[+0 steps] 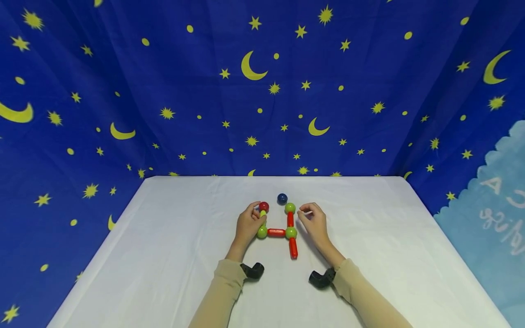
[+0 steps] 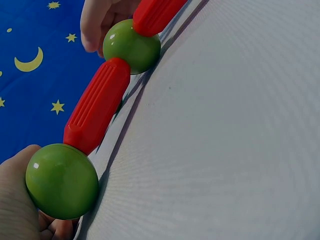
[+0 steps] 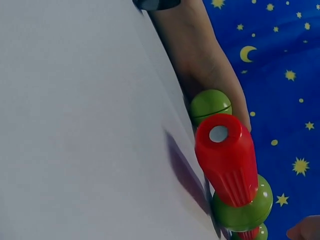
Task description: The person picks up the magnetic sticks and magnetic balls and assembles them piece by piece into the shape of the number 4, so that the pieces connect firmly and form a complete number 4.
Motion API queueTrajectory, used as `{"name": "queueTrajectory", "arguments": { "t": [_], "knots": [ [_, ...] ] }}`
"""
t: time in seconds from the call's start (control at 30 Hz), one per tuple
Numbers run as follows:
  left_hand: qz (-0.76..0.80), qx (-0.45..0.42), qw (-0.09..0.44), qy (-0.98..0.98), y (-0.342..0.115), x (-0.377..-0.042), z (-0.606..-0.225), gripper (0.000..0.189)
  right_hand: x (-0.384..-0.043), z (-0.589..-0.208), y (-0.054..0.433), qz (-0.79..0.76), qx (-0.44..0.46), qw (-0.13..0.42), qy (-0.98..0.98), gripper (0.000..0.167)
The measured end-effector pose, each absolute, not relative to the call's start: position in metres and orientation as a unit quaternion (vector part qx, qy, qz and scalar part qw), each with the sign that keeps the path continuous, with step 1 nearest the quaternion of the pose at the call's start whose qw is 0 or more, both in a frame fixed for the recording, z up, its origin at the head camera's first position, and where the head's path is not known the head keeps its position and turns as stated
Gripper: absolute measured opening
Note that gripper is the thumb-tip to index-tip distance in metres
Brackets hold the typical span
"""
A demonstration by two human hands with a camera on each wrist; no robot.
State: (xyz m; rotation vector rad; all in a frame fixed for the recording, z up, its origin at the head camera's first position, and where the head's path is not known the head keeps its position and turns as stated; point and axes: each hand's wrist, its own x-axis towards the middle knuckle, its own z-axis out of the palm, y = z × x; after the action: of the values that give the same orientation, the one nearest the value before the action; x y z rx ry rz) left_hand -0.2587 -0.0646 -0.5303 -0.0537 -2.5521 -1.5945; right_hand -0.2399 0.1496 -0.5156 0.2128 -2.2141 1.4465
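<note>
On the white table lies a joined shape of magnetic balls and rods. My left hand (image 1: 249,223) grips a yellow-green rod (image 1: 263,213) on its left side, between a red ball (image 1: 264,207) and a green ball (image 1: 262,233). From there a red rod (image 1: 276,233) runs across to a second green ball (image 1: 290,232). That ball joins one red rod (image 1: 290,219) leading up to a third green ball (image 1: 290,208) and another red rod (image 2: 160,12) pointing toward me, its grey end showing in the right wrist view. My right hand (image 1: 315,222), fingers bent loosely, holds nothing beside the upper green ball.
A dark blue ball (image 1: 282,198) sits apart, just beyond the shape. The white table (image 1: 164,255) reaches back to a blue curtain (image 1: 270,100) with yellow moons and stars. A light blue panel (image 1: 488,228) hangs at the right. Black wrist mounts (image 1: 321,279) project from the sleeves.
</note>
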Motion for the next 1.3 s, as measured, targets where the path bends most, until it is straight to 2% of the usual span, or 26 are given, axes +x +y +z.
{"name": "queueTrajectory", "arguments": {
  "t": [0.3, 1.03, 1.3],
  "knots": [
    [-0.529, -0.019, 0.066, -0.846, -0.065, -0.258, -0.531, 0.048, -0.251, -0.512, 0.139, 0.524, 0.071, 0.187, -0.828, 0.018],
    [-0.522, -0.020, 0.070, -0.850, -0.066, -0.260, -0.530, 0.047, -0.270, -0.509, 0.126, 0.546, 0.073, 0.145, -0.822, 0.033],
    [-0.525, -0.027, 0.068, -0.848, -0.067, -0.259, -0.529, 0.048, -0.280, -0.512, 0.124, 0.540, 0.083, 0.125, -0.828, 0.044]
  ]
}}
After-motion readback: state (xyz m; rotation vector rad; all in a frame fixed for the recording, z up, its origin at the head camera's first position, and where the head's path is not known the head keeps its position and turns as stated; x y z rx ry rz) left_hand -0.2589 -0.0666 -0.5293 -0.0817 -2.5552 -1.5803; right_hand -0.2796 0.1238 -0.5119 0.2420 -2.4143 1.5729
